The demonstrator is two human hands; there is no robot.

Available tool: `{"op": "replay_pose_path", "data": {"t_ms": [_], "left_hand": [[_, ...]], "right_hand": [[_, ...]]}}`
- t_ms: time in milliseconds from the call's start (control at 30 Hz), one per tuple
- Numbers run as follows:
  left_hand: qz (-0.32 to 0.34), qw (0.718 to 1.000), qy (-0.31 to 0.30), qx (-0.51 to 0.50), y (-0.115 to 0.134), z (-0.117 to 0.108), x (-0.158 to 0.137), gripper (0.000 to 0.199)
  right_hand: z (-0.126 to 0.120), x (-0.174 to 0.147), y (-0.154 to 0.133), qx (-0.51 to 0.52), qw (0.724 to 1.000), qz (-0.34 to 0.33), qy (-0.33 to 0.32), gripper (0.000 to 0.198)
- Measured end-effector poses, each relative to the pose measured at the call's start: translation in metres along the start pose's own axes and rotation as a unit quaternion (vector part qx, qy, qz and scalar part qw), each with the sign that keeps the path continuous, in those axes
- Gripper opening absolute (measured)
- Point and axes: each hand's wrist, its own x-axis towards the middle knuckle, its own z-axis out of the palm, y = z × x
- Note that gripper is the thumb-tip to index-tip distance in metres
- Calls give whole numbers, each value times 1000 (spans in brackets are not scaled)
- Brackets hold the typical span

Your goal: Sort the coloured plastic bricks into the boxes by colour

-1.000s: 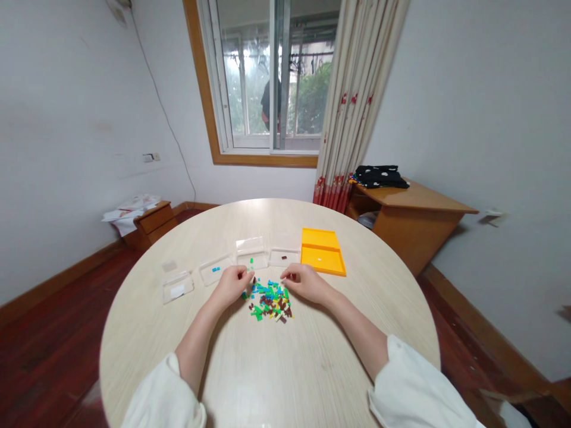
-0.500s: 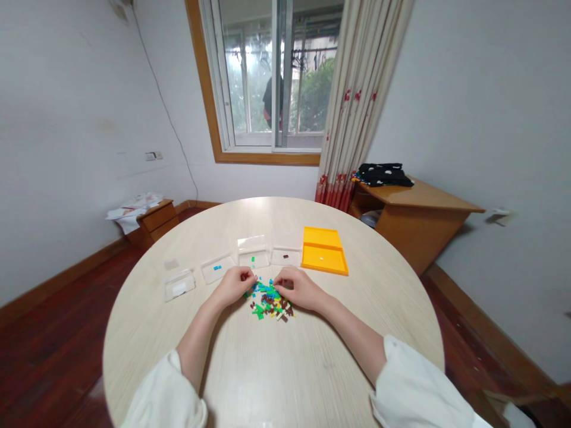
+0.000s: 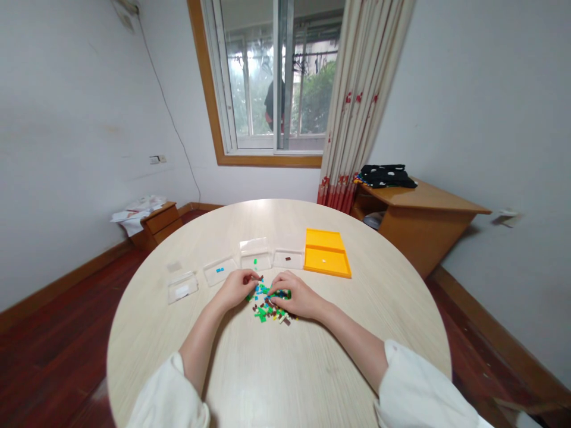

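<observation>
A pile of small toy building bricks (image 3: 263, 314) in green, blue, brown, yellow and cream lies mid-table. At its left edge, my left hand (image 3: 238, 288) is closed in a pinch, a small brown brick (image 3: 261, 278) at its fingertips. My right hand (image 3: 295, 295) reaches over the right part of the pile, thumb and forefinger apart above the bricks. Its palm hides some pieces. Behind the hands are clear boxes: one with blue bricks (image 3: 220, 270), one with a green brick (image 3: 255, 261), one with a brown brick (image 3: 288, 258). A white piece (image 3: 324, 261) lies in the open yellow case (image 3: 328, 274).
Another clear box (image 3: 182, 299) with something white in it stands at the left of the round table (image 3: 276, 380). A small clear piece (image 3: 173, 267) lies behind it. A wooden desk (image 3: 428, 208) with dark cloth stands beyond the table at right.
My right hand has moved down and slightly left over the pile, its fingers spreading. A brown brick now shows at my left fingertips. The view has shifted slightly.
</observation>
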Motion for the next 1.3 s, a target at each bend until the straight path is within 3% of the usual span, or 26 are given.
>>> {"op": "replay_pose_path", "data": {"t_ms": [300, 633, 800, 1033, 1300], "left_hand": [[-2, 1000, -17, -5, -1, 0, 1, 21], [-1, 999, 43, -10, -1, 4, 1, 29], [33, 997, 53, 52, -5, 5, 1, 31], [38, 993, 28, 104, -8, 7, 0, 30], [40, 994, 21, 100, -7, 8, 3, 24]], "right_hand": [[1, 1, 3, 43, 999, 15, 17, 6], [4, 4, 8, 69, 988, 76, 113, 11], [3, 5, 8, 77, 980, 105, 151, 10], [5, 9, 14, 31, 976, 93, 197, 12], [16, 23, 24, -31, 978, 49, 203, 25]]}}
